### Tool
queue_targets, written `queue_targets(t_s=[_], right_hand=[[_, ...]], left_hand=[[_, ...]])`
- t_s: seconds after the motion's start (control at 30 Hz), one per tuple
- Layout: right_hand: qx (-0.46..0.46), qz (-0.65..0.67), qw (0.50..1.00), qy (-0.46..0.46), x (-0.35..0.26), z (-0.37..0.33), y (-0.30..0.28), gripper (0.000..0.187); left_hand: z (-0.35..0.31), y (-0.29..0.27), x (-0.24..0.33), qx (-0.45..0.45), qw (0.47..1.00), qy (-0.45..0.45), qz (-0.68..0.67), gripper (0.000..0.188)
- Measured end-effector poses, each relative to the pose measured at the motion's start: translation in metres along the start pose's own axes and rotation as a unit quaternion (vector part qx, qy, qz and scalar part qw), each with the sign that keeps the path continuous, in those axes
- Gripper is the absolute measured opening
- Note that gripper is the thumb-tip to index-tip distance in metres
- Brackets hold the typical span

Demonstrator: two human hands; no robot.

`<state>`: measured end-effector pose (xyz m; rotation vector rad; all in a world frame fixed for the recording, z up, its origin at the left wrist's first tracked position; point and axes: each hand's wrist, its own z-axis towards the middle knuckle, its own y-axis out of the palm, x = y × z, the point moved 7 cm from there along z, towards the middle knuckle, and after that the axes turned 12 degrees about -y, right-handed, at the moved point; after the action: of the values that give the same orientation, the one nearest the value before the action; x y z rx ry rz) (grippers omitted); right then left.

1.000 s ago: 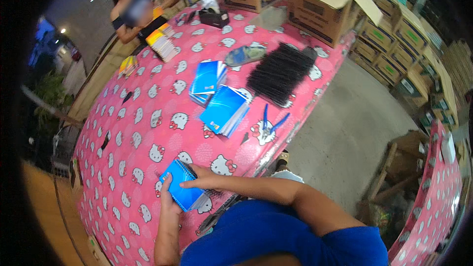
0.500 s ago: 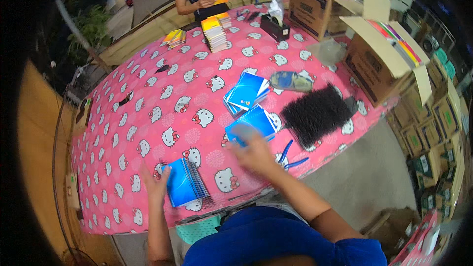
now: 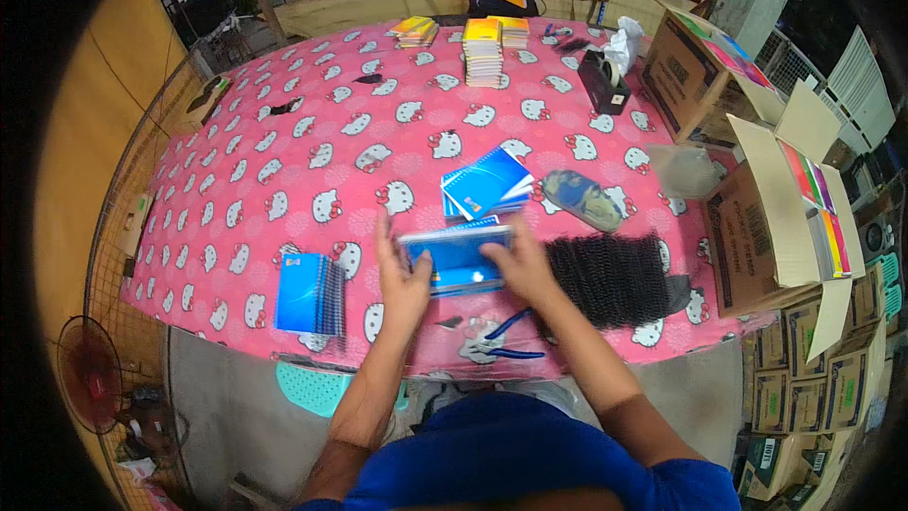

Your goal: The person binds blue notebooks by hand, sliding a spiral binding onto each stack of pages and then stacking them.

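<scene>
At the middle of the frame, the left hand (image 3: 407, 286) and right hand (image 3: 525, 270) pinch a blue notebook (image 3: 461, 270) by its two sides, thumbs on top; blur hides whether it is one or several. A strip of pink cloth parts the left hand from the upright-edged notebook stack (image 3: 303, 293) at lower left, whose coiled side faces the hand. The stack and the blue-handled pliers (image 3: 501, 339) both lie near the table's (image 3: 236, 227) front edge. The black coils (image 3: 610, 279) sit just beside the right forearm, while loose notebooks (image 3: 487, 182) lie just beyond the hands. Pink cloth stretches widely toward upper left.
</scene>
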<state>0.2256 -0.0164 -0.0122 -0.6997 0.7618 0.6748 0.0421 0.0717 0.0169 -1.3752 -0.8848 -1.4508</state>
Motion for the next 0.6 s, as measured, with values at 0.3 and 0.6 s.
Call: queue_targets(t_s=[0.3,0.6], right_hand=[[-0.008,-0.056,0.998,-0.035,-0.021,0.002,-0.01,0.03],[0.0,-0.497,0.852,0.162,0.041,-0.069,-0.204,0.024]], left_hand=[[-0.012,0.053,0.033,0.057,0.898,0.175,0.401,0.034],[0.009,0.061,0.036,-0.043,0.937,0.184,0.292,0.02]])
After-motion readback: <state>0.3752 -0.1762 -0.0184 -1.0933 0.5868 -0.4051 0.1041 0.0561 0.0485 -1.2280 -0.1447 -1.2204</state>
